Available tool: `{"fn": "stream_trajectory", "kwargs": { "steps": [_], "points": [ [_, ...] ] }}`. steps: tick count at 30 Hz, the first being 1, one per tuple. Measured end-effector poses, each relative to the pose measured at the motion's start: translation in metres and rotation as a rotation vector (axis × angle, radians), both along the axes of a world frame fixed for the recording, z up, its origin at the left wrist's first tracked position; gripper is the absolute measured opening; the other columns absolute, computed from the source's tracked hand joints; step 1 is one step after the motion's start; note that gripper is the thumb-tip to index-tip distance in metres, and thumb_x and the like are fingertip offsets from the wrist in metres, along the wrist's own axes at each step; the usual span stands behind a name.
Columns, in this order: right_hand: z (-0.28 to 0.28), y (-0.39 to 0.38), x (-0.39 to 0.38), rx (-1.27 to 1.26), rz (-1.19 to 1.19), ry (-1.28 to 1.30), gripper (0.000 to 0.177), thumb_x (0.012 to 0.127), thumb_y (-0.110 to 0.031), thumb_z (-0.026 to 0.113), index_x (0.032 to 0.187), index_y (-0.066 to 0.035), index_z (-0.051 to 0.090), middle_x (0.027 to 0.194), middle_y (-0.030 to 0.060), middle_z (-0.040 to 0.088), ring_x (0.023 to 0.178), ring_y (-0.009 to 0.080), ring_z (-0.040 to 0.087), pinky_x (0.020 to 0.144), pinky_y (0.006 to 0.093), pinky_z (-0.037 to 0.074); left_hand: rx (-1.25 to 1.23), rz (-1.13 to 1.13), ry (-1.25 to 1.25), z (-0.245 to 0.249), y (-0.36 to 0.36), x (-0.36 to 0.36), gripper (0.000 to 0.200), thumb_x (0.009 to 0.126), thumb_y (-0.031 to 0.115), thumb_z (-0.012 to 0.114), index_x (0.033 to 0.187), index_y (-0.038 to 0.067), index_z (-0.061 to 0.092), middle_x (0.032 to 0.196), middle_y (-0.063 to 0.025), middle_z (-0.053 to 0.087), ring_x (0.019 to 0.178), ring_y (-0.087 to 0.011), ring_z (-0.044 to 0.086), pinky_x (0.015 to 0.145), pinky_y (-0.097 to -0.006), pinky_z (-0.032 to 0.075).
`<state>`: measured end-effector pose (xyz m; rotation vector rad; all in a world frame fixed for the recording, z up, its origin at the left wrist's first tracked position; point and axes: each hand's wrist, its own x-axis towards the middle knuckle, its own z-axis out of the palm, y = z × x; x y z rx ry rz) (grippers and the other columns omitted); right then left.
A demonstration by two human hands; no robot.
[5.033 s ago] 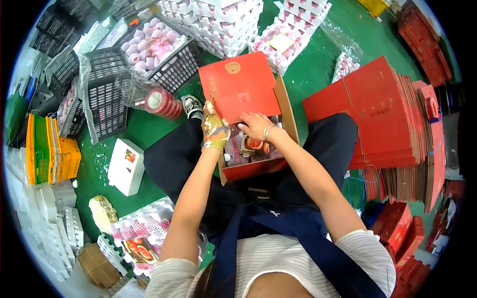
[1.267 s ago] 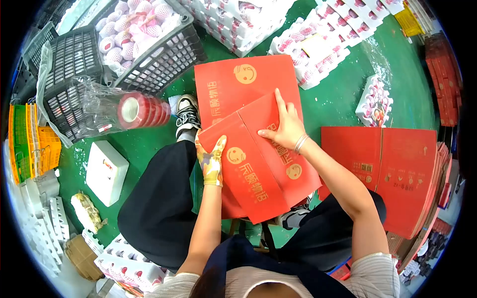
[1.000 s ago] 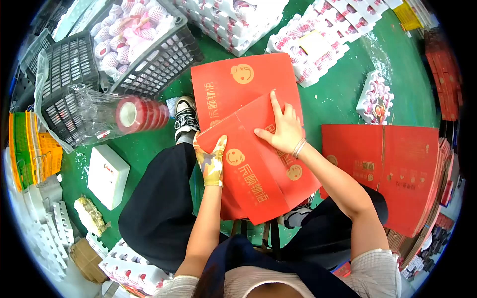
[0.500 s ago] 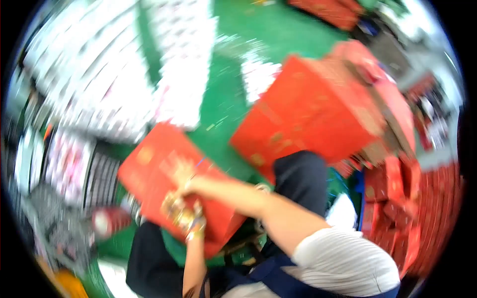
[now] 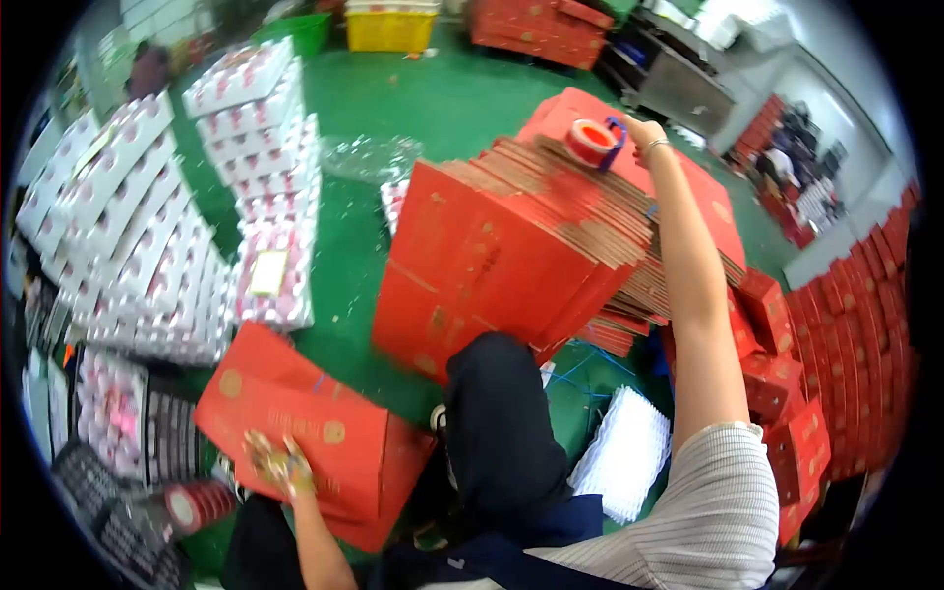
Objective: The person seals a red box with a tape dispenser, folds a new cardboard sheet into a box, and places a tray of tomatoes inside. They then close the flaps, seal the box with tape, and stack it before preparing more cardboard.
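My left hand (image 5: 280, 464), in a stained glove, rests spread on a red cardboard box (image 5: 285, 413) in front of my knees. The box has gold print and its flaps lie partly folded. Out to the upper right, my right hand (image 5: 644, 138) grips a blue tape dispenser (image 5: 616, 147) carrying a red-rimmed roll of tape (image 5: 590, 142). The dispenser is over a tall bundle of flattened red cartons (image 5: 492, 265) standing on edge. My fingers are partly hidden behind the dispenser.
Stacks of white trays (image 5: 138, 236) stand at the left. Rolls of tape (image 5: 192, 506) and grey crates (image 5: 88, 501) lie near my left knee. A white foam-net sheet (image 5: 621, 454) is by my right leg. Red boxes (image 5: 846, 334) pile along the right. A yellow crate (image 5: 391, 29) stands behind.
My right hand has left the red box and reached up right to the tape dispenser at the carton bundle. My left hand remains on the box. The view has shifted right.
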<state>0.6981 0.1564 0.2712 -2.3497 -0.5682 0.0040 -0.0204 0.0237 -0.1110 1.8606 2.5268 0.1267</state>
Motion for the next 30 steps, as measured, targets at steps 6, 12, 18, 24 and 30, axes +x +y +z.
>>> {"fn": "stream_trajectory", "kwargs": {
  "steps": [6, 12, 18, 24, 30],
  "points": [
    [-0.040, 0.027, 0.007, -0.106, 0.212, 0.265, 0.045, 0.081, -0.025, 0.067, 0.119, -0.001, 0.062, 0.096, 0.0116, 0.069, 0.083, 0.0222, 0.068, 0.075, 0.0386, 0.057, 0.018, 0.024, -0.035, -0.003, -0.015, -0.002, 0.062, 0.099, 0.034, 0.039, 0.151, 0.002, 0.027, 0.161, -0.0136, 0.019, 0.148, -0.0321, 0.017, 0.119, -0.0487, 0.012],
    [-0.093, 0.029, -0.174, 0.155, 0.974, 0.007, 0.032, 0.084, -0.016, 0.062, 0.107, 0.006, 0.060, 0.092, 0.0135, 0.067, 0.084, 0.0189, 0.064, 0.073, 0.0324, 0.052, 0.103, -0.091, -0.085, 0.002, -0.030, -0.009, 0.063, 0.096, 0.035, 0.040, 0.149, 0.002, 0.031, 0.159, -0.0135, 0.024, 0.147, -0.0348, 0.017, 0.118, -0.0525, 0.009],
    [-0.152, 0.055, -0.485, -0.465, 1.623, 0.139, 0.037, 0.087, -0.008, 0.062, 0.121, -0.003, 0.049, 0.096, 0.0117, 0.064, 0.089, 0.0156, 0.062, 0.077, 0.0306, 0.052, 0.166, -0.245, -0.154, -0.020, -0.030, -0.019, 0.059, 0.092, 0.030, 0.040, 0.147, 0.009, 0.037, 0.158, -0.0068, 0.028, 0.148, -0.0292, 0.016, 0.119, -0.0526, 0.010],
    [-0.210, 0.096, -0.715, -0.652, 2.111, -0.456, 0.045, 0.080, -0.007, 0.056, 0.125, -0.008, 0.048, 0.099, 0.0255, 0.066, 0.095, 0.0425, 0.063, 0.082, 0.0472, 0.050, 0.221, -0.263, -0.311, -0.015, -0.037, -0.012, 0.059, 0.087, 0.024, 0.051, 0.142, 0.004, 0.042, 0.149, -0.0112, 0.040, 0.141, -0.0306, 0.032, 0.117, -0.0474, 0.019],
    [-0.259, 0.090, -0.855, -1.149, 2.209, -1.028, 0.049, 0.081, -0.008, 0.054, 0.129, -0.009, 0.057, 0.110, 0.0201, 0.067, 0.100, 0.0370, 0.065, 0.085, 0.0436, 0.052, 0.192, -0.274, -0.357, -0.009, -0.039, -0.016, 0.057, 0.088, 0.023, 0.049, 0.139, 0.000, 0.044, 0.146, -0.0143, 0.042, 0.138, -0.0332, 0.035, 0.116, -0.0471, 0.020]
  ]
}}
